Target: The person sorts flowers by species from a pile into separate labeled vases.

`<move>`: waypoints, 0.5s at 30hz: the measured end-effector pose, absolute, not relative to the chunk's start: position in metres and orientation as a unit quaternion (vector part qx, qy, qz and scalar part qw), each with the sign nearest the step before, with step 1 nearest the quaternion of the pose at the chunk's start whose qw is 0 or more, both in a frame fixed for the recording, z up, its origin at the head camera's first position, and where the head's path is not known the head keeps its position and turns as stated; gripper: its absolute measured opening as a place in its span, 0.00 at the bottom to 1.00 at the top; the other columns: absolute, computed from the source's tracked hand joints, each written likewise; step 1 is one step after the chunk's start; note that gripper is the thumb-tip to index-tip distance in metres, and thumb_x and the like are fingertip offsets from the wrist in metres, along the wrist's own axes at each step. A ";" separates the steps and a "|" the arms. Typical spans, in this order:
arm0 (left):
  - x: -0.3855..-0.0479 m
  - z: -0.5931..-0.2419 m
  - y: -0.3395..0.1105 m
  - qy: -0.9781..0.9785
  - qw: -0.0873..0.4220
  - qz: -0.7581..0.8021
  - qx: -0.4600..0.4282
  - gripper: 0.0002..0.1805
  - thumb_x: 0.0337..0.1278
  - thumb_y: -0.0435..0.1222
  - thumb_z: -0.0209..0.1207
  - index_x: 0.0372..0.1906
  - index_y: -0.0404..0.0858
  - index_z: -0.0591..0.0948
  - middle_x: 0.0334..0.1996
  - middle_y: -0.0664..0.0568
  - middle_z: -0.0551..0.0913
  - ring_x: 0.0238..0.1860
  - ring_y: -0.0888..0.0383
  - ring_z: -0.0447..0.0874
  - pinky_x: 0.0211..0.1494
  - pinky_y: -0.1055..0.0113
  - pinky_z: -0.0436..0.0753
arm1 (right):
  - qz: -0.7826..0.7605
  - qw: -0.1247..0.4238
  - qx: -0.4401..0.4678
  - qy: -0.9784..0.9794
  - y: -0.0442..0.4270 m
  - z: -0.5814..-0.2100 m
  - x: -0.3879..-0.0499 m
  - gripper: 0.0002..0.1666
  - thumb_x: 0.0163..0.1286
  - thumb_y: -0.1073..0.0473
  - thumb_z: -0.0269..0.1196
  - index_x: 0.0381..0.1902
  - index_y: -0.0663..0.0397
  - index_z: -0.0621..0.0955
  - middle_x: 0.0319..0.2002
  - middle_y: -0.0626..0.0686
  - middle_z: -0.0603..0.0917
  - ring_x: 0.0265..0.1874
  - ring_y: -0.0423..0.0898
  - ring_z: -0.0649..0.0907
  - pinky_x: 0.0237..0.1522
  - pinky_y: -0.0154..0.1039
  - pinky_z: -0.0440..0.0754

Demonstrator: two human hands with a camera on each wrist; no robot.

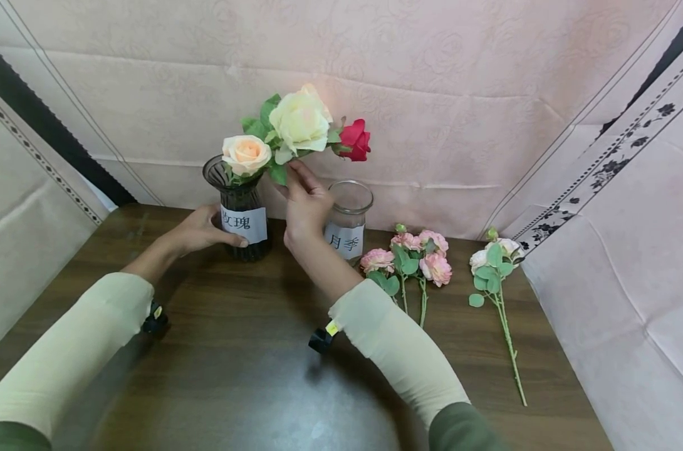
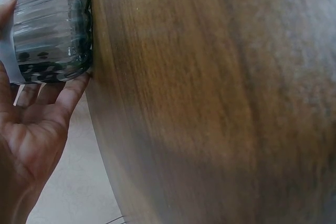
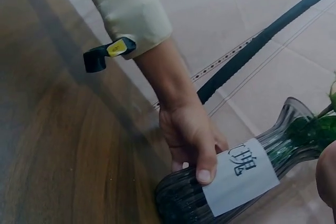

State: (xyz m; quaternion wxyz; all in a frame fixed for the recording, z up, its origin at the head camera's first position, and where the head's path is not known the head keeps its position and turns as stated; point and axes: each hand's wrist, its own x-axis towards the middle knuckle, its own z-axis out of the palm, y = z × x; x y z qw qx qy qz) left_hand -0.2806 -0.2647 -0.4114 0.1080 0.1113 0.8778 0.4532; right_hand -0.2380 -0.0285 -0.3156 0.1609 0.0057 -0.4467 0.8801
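Observation:
My left hand (image 1: 200, 232) grips the dark ribbed glass vase (image 1: 254, 252), with the thumb across its white paper label. In the right wrist view, the left hand (image 3: 191, 135) wraps the vase's lower body. A peach rose (image 1: 245, 155) sits at the vase mouth. A large cream rose (image 1: 301, 120) and a red rose (image 1: 355, 139) stand higher and to the right. Below the cream rose, my right hand (image 1: 307, 203) pinches a rose stem with curled fingers; which rose it belongs to is hidden.
A clear glass jar (image 1: 351, 199) with a white label stands behind the right forearm. Pink flowers (image 1: 411, 257) lie to its right on the wooden table (image 1: 234, 363). Farther right lies a white flower stem (image 1: 506, 332). Patterned cloth (image 1: 432, 125) hangs behind.

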 end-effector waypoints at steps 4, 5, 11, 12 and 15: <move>-0.280 -0.412 -0.265 0.877 0.105 0.456 0.113 0.41 0.64 0.44 0.81 0.76 0.37 0.77 0.69 0.40 0.88 0.66 0.47 0.87 0.67 0.61 0.82 | 0.852 0.163 0.002 -0.498 -0.037 -0.324 -0.239 0.14 0.79 0.67 0.72 0.58 0.68 0.92 0.56 0.63 0.95 0.35 0.34 0.89 0.50 0.38 0.93; -0.280 -0.412 -0.266 0.876 0.103 0.456 0.115 0.40 0.64 0.43 0.81 0.76 0.37 0.77 0.68 0.40 0.88 0.65 0.48 0.87 0.67 0.62 0.82 | 0.847 0.162 0.001 -0.507 -0.040 -0.325 -0.239 0.14 0.79 0.66 0.72 0.58 0.67 0.92 0.55 0.63 0.95 0.35 0.34 0.88 0.47 0.37 0.92; -0.280 -0.412 -0.266 0.876 0.095 0.457 0.122 0.39 0.63 0.43 0.82 0.75 0.39 0.79 0.67 0.41 0.89 0.65 0.48 0.88 0.65 0.62 0.83 | 0.830 0.141 0.014 -0.539 -0.052 -0.331 -0.237 0.12 0.81 0.65 0.70 0.56 0.64 0.93 0.35 0.53 0.91 0.30 0.40 0.82 0.34 0.33 0.84; -0.280 -0.412 -0.266 0.876 0.096 0.457 0.123 0.39 0.63 0.43 0.82 0.76 0.39 0.79 0.68 0.40 0.89 0.65 0.47 0.88 0.66 0.62 0.83 | 0.825 0.141 0.019 -0.546 -0.053 -0.332 -0.237 0.12 0.81 0.65 0.70 0.55 0.64 0.93 0.32 0.52 0.88 0.29 0.41 0.81 0.33 0.33 0.84; -0.280 -0.411 -0.266 0.875 0.098 0.457 0.124 0.40 0.63 0.43 0.82 0.76 0.39 0.78 0.69 0.40 0.88 0.67 0.45 0.87 0.67 0.60 0.82 | 0.805 0.158 0.037 -0.571 -0.054 -0.335 -0.235 0.13 0.81 0.64 0.70 0.57 0.63 0.93 0.28 0.54 0.85 0.26 0.42 0.82 0.30 0.32 0.86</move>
